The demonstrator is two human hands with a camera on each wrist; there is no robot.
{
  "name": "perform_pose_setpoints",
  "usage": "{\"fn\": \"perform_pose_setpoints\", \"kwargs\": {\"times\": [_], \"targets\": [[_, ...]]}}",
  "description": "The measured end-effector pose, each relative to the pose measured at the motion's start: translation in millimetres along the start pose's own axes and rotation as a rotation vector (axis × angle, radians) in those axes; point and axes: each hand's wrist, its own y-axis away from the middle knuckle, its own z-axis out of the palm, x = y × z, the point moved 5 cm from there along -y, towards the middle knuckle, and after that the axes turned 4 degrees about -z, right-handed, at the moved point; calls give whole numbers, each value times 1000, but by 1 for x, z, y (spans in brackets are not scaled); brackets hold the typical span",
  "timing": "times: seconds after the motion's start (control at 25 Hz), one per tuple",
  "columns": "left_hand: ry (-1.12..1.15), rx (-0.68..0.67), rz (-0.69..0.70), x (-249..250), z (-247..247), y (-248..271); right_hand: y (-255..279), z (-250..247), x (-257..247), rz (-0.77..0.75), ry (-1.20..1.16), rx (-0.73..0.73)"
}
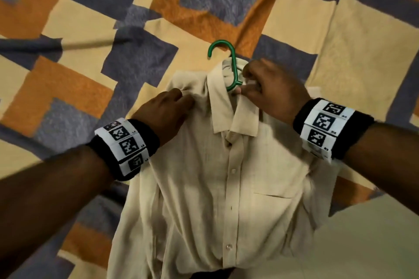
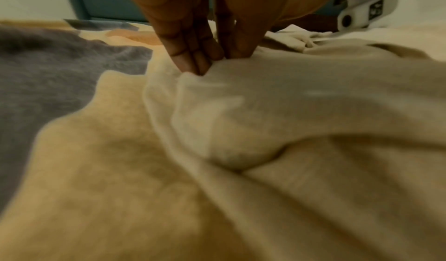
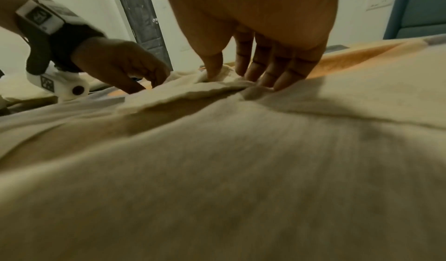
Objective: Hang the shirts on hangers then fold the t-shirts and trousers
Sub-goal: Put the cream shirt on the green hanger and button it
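Note:
A beige button-up shirt [image 1: 226, 176] lies face up on the bed, buttoned, with a chest pocket. A green plastic hanger [image 1: 229, 61] sits inside it; only its hook and neck show, sticking out of the collar. My left hand [image 1: 179, 99] pinches the shirt's shoulder fabric [image 2: 217, 86] left of the collar, fingers bunched together. My right hand [image 1: 247, 88] pinches the right side of the collar [image 3: 193, 91] beside the hanger's neck, thumb and fingers closed on the cloth. The hanger's arms are hidden under the shirt.
The bed is covered by a patchwork bedsheet [image 1: 90, 52] in orange, cream and grey. A pale floor [image 1: 374, 244] shows at the lower right past the bed's edge. A dark door [image 3: 142, 26] and a blue cabinet [image 3: 419, 5] stand behind.

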Motion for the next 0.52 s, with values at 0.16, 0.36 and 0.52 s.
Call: {"fn": "perform_pose_setpoints", "kwargs": {"times": [0.16, 0.36, 0.52], "targets": [[2, -69, 70, -1, -12, -2, -17, -3, 6, -30, 26, -219], [-99, -204, 24, 10, -13, -24, -19, -5, 0, -155, 181, -230], [-144, 118, 54, 12, -37, -17, 3, -16, -3, -142, -87, -62]]}}
